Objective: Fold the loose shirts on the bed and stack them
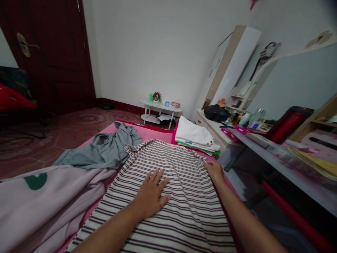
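Note:
A white garment with dark stripes (181, 175) lies spread flat on a pink bed cover (155, 134) in front of me. My left hand (151, 193) rests flat on its middle, fingers stretched and apart. My right hand (214, 171) is at the garment's right edge near the sleeve, fingers curled down on the cloth; whether it pinches the fabric I cannot tell. A grey garment (105, 149) lies crumpled to the left, and a pale pink garment with a green patch (39, 203) lies at the near left.
A stack of folded clothes (196, 137), white on top, sits at the bed's far right. A cluttered desk (263, 147) with bottles, a black bag and a red flask runs along the right. A small white table (160, 109) stands by the far wall, a dark red door (52, 56) at left.

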A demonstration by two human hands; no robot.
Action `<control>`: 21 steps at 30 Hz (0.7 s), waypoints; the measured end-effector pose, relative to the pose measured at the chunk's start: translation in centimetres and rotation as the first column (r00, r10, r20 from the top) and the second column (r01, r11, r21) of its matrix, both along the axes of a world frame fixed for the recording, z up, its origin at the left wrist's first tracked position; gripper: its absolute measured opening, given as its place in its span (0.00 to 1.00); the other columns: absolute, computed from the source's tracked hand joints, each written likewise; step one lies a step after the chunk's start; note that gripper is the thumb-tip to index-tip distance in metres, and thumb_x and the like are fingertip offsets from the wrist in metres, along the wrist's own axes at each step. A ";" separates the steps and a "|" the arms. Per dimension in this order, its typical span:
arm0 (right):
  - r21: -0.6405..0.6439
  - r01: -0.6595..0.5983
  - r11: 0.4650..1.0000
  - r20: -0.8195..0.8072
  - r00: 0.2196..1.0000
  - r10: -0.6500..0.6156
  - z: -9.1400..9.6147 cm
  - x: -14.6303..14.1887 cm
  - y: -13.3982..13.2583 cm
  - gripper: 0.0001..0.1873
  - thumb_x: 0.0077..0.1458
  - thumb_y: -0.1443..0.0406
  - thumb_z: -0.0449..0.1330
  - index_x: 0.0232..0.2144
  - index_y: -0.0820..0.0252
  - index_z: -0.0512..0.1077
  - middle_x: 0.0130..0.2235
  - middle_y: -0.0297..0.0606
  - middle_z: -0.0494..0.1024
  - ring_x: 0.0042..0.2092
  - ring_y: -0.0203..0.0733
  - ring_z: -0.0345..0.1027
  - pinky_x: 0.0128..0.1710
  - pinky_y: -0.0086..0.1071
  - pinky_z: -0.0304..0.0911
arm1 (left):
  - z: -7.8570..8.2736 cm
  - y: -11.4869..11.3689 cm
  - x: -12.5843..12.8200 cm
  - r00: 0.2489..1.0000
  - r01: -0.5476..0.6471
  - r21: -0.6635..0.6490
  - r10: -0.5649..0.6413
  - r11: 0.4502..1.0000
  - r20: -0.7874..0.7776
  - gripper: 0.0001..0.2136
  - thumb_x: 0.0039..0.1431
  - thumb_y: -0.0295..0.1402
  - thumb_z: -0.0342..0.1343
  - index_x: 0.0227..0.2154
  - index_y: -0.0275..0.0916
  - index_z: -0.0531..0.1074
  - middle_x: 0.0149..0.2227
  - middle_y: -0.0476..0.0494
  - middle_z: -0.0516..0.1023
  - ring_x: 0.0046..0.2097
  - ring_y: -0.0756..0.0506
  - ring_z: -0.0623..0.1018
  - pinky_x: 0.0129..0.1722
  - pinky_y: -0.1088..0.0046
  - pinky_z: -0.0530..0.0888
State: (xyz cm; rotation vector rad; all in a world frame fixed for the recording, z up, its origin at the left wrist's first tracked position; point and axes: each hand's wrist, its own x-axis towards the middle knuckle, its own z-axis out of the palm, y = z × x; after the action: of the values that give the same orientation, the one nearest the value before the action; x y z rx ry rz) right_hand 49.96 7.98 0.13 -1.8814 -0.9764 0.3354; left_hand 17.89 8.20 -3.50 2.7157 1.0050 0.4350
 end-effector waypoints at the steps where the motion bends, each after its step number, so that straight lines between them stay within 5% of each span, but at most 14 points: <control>1: -0.007 -0.066 0.998 0.094 0.993 0.067 0.2 -0.9 0.0 0.03 0.43 0.64 0.62 0.24 0.58 0.73 0.24 0.35 0.74 0.33 0.43 0.69 0.33 0.33 0.64 | 0.0 0.0 0.0 1.000 0.000 -0.003 0.000 1.000 0.001 0.29 0.62 0.54 0.40 0.63 0.49 0.54 0.68 0.41 0.47 0.68 0.36 0.47 0.64 0.50 0.48; 3: -0.089 -0.327 0.941 0.323 0.884 0.338 0.3 -3.1 -0.2 0.05 0.46 0.66 0.60 0.29 0.56 0.75 0.33 0.34 0.76 0.40 0.43 0.69 0.40 0.33 0.62 | 0.0 0.1 0.1 1.000 0.001 -0.007 -0.001 1.000 0.004 0.29 0.62 0.54 0.41 0.63 0.49 0.55 0.68 0.41 0.47 0.68 0.36 0.47 0.64 0.49 0.47; 6: -0.253 -0.575 0.778 0.550 0.576 0.605 -0.1 -5.6 -0.8 0.11 0.52 0.69 0.53 0.34 0.54 0.74 0.42 0.34 0.74 0.44 0.40 0.67 0.44 0.32 0.61 | 0.0 0.1 0.1 1.000 -0.002 -0.011 0.002 1.000 0.010 0.29 0.62 0.54 0.41 0.63 0.49 0.55 0.68 0.41 0.47 0.67 0.36 0.47 0.64 0.48 0.47; 12: -0.046 -0.232 0.972 0.629 0.749 0.208 -1.7 -4.5 0.6 0.20 0.54 0.63 0.54 0.50 0.62 0.66 0.50 0.46 0.69 0.53 0.49 0.62 0.54 0.41 0.57 | 0.1 0.1 0.0 1.000 0.004 -0.014 -0.004 1.000 0.023 0.29 0.62 0.53 0.42 0.63 0.48 0.55 0.68 0.41 0.48 0.67 0.36 0.48 0.64 0.49 0.47; 17: -0.169 -0.281 0.945 0.546 0.771 0.327 -2.8 -4.7 1.8 0.35 0.48 0.63 0.60 0.58 0.61 0.56 0.48 0.42 0.71 0.49 0.47 0.64 0.50 0.39 0.60 | 0.3 0.0 0.1 1.000 -0.006 -0.019 0.006 1.000 0.017 0.28 0.62 0.52 0.43 0.63 0.49 0.55 0.68 0.42 0.47 0.67 0.36 0.48 0.64 0.48 0.48; 21: -0.256 -0.335 0.907 0.675 0.609 0.416 -1.6 -7.4 1.5 0.16 0.48 0.69 0.58 0.42 0.59 0.70 0.41 0.39 0.73 0.45 0.45 0.64 0.46 0.36 0.60 | 0.3 0.1 0.1 1.000 0.001 -0.016 -0.001 1.000 0.009 0.29 0.62 0.52 0.42 0.63 0.48 0.55 0.68 0.41 0.47 0.68 0.36 0.47 0.64 0.48 0.47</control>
State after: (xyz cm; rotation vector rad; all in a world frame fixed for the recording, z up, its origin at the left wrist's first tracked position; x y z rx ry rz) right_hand 42.55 9.52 -1.49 -1.9096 -1.9481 -0.1564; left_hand 17.98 8.27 -3.22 2.6977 1.0011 0.4367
